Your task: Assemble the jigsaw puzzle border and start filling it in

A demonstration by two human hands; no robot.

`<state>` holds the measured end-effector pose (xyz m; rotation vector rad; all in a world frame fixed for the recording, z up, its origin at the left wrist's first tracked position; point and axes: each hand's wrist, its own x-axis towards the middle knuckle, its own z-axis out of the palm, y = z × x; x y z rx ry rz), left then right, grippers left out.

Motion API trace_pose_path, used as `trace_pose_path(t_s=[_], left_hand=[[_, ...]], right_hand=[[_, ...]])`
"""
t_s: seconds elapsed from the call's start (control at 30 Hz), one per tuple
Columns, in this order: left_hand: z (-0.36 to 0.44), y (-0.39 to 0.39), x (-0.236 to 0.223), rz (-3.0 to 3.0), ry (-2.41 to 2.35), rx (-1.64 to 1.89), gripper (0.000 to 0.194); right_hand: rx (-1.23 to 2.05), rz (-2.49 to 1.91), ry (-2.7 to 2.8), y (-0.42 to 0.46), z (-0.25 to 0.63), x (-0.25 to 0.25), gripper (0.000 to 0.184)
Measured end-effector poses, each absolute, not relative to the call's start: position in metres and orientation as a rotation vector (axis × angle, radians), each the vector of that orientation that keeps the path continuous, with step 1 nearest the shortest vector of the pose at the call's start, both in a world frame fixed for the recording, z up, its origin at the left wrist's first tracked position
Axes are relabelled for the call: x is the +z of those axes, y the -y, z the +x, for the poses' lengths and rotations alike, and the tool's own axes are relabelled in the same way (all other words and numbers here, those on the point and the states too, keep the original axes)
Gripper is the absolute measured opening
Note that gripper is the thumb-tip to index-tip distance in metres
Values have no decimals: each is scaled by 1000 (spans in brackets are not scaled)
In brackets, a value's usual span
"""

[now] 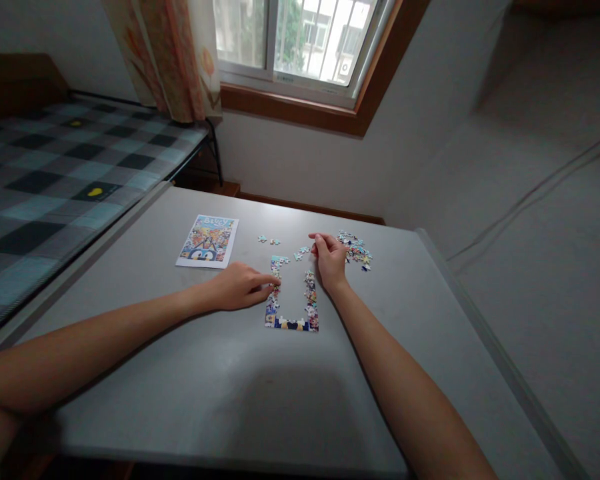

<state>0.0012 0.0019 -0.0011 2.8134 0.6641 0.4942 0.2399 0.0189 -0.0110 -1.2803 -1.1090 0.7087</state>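
The left hand (241, 285) touches the left side of the puzzle border (271, 313); the right hand (330, 260) is beside the piece pile (359, 253); I cannot tell either grip

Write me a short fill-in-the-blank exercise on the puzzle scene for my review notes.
The left hand touches the ____ side of the puzzle border. The heap of loose pieces lies to the ____ of that border. The mattress has a ____ pattern. The picture sheet and the border both lie on a ____-coloured table.

Missing words: left; right; checked; light.
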Motion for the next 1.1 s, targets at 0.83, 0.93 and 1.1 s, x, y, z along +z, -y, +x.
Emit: trace_pose_path(t_s=[0.83,0.93,1.1], left_hand=[[1,-2,-1,2817,-679,472,33],[1,-2,-1,2814,-687,469,33],[1,-1,0,2819,-673,470,34]], right_hand=[[741,-1298,1272,-17,237,-10,33],[737,-1289,1267,-17,237,-11,32],[535,-1272,1095,-16,241,-10,30]])
